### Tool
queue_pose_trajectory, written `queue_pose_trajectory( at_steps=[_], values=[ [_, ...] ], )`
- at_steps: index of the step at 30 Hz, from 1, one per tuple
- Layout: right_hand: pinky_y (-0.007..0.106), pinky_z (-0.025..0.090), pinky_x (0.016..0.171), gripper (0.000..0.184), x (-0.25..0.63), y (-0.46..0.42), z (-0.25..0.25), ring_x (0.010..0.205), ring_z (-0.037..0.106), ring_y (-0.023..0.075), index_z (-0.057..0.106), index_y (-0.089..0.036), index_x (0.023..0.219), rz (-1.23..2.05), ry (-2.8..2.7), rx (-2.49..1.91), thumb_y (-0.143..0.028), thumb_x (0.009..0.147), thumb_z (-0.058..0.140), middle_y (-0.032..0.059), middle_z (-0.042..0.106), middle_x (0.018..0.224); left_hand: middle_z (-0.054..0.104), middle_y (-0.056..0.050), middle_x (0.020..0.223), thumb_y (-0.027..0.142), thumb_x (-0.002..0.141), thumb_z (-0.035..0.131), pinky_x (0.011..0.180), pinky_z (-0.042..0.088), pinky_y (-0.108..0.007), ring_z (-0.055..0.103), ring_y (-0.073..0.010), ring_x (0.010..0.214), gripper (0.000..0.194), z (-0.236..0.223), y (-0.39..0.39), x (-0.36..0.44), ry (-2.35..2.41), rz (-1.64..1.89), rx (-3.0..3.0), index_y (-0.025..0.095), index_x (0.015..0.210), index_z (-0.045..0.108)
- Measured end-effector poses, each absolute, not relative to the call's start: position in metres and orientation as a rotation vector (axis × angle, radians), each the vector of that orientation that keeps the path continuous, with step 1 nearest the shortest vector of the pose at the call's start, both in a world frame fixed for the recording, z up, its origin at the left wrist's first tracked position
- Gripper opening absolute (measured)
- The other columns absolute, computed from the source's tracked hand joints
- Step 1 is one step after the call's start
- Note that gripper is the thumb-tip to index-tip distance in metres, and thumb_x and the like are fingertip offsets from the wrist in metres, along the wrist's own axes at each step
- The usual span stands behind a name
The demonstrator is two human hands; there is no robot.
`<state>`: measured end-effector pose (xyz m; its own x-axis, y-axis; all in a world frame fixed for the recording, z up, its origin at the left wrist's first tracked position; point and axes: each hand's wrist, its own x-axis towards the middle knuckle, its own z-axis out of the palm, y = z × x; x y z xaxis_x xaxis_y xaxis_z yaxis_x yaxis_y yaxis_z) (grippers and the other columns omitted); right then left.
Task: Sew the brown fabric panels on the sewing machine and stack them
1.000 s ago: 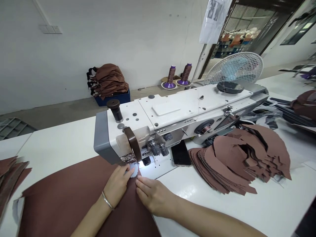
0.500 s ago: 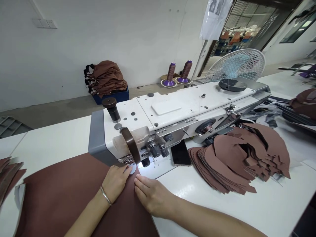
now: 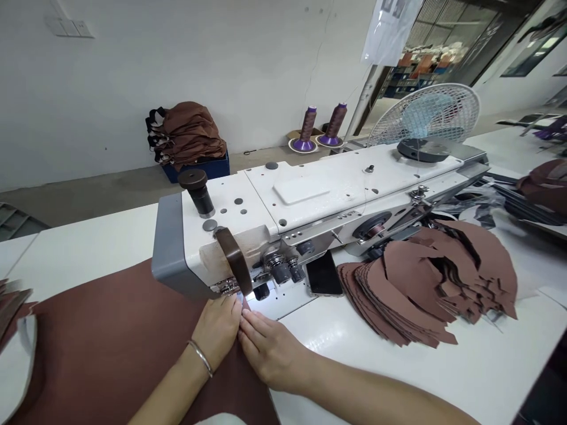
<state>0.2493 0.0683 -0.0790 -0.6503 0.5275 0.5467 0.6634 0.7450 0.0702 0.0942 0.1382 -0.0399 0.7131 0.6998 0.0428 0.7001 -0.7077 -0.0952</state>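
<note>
A wide brown leather-like sheet (image 3: 110, 336) lies under the head of a white sewing machine (image 3: 230, 200) and over the table's left side. My left hand (image 3: 218, 327), with a bangle at its wrist, presses curled fingers onto the sheet just in front of the needle area. A sliver of something pale blue (image 3: 240, 298) shows by its fingertips, mostly hidden. My right hand (image 3: 274, 354) grips the sheet's right edge, fingers together, their tips touching or almost touching the left hand. A brown curved guard (image 3: 234, 260) hides part of the stitching spot.
Right of the machine, a phone (image 3: 325, 274) lies beside stacked brown cut pieces (image 3: 407, 289). Behind stand two thread cones (image 3: 308, 130), a fan (image 3: 427, 115) and a blue crate (image 3: 199, 169) heaped with brown items. More brown pieces (image 3: 13, 307) sit at far left.
My left hand has shifted slightly right and down, closing the gap to my right hand. Its fingers now cover most of the pale blue piece. The sheet has shifted; its pale underside shows at the bottom.
</note>
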Motion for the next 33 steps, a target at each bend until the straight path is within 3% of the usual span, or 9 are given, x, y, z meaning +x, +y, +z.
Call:
queue_pose_trajectory(
  at_steps=[8, 15, 18, 24, 33],
  values=[
    [0.047, 0.041, 0.105, 0.030, 0.245, 0.070, -0.080, 0.125, 0.045, 0.0356, 0.059, 0.003, 0.109, -0.285, -2.457, -0.977, -0.013, 0.090, 0.043, 0.0253, 0.059, 0.118, 0.066, -0.008, 0.085, 0.006, 0.083, 0.049, 0.073, 0.046, -0.036, 0.061, -0.0228, 0.080, 0.018, -0.043, 0.130, 0.108, -1.330, -0.073, -2.731, 0.015, 0.079, 0.064],
    [0.048, 0.049, 0.095, 0.028, 0.249, 0.057, -0.074, 0.110, 0.058, 0.0329, 0.062, 0.000, 0.105, -0.425, -2.420, -0.896, -0.010, 0.087, 0.043, 0.0223, 0.062, 0.114, 0.068, -0.010, 0.087, 0.006, 0.087, 0.040, 0.074, 0.041, -0.042, 0.059, -0.0245, 0.077, 0.030, -0.049, 0.142, 0.079, -1.027, -0.353, -2.580, 0.015, 0.100, 0.065],
    [0.048, 0.050, 0.092, 0.027, 0.249, 0.053, -0.072, 0.107, 0.060, 0.0327, 0.062, 0.002, 0.103, -0.458, -2.439, -0.883, -0.009, 0.086, 0.044, 0.0245, 0.063, 0.112, 0.068, -0.011, 0.091, 0.007, 0.089, 0.032, 0.071, 0.042, -0.035, 0.059, -0.0204, 0.078, 0.034, -0.051, 0.152, 0.067, -0.789, -0.438, -2.710, 0.014, 0.096, 0.064],
    [0.046, 0.051, 0.090, 0.025, 0.245, 0.058, -0.070, 0.103, 0.062, 0.0321, 0.063, 0.001, 0.099, -0.450, -2.405, -0.893, -0.009, 0.086, 0.044, 0.0242, 0.065, 0.107, 0.064, -0.010, 0.087, 0.007, 0.088, 0.030, 0.058, 0.042, -0.031, 0.058, -0.0184, 0.068, 0.033, -0.056, 0.158, 0.070, -0.744, -0.210, -2.810, 0.013, 0.090, 0.063],
    [0.047, 0.054, 0.086, 0.027, 0.238, 0.057, -0.067, 0.102, 0.063, 0.0342, 0.063, 0.003, 0.100, -0.511, -2.456, -0.913, -0.009, 0.085, 0.045, 0.0253, 0.065, 0.107, 0.062, -0.011, 0.078, 0.005, 0.082, 0.036, 0.059, 0.045, -0.033, 0.060, -0.0217, 0.065, 0.027, -0.045, 0.158, 0.080, -1.013, 0.087, -2.863, 0.012, 0.088, 0.062]
  ],
)
